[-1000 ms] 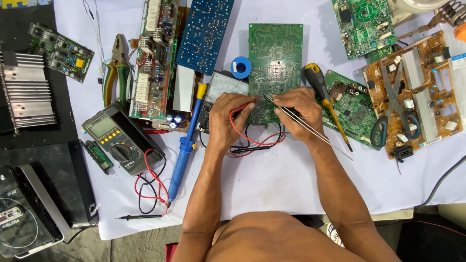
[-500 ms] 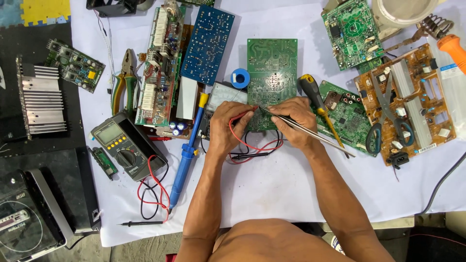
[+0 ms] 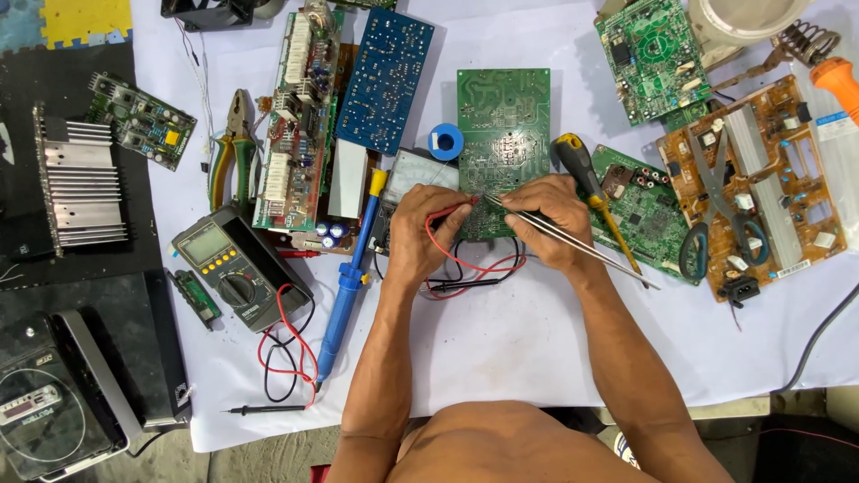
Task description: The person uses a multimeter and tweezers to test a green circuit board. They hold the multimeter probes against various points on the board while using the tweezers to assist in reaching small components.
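Broadly, table: a white cloth (image 3: 501, 349) was spread under the boards and tools.
Green board (image 3: 501, 143): it lay flat, solder side up, its near edge under both hands.
Right hand (image 3: 550, 219): it pinched the metal tweezers (image 3: 573, 240) like a pen, tips down on the board for fine work.
Left hand (image 3: 419, 234): it was closed on a red wire (image 3: 447, 215), steadying it beside the tweezer tips.
Blue desoldering pump (image 3: 347, 286): it lay idle just left of that hand.

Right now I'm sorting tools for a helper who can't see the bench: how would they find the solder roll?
Start at the tall green circuit board in the middle of the white cloth, above the two hands. Just off its left edge, below the blue circuit board, sits the solder roll. It is the only small round blue spool with a hole through it.
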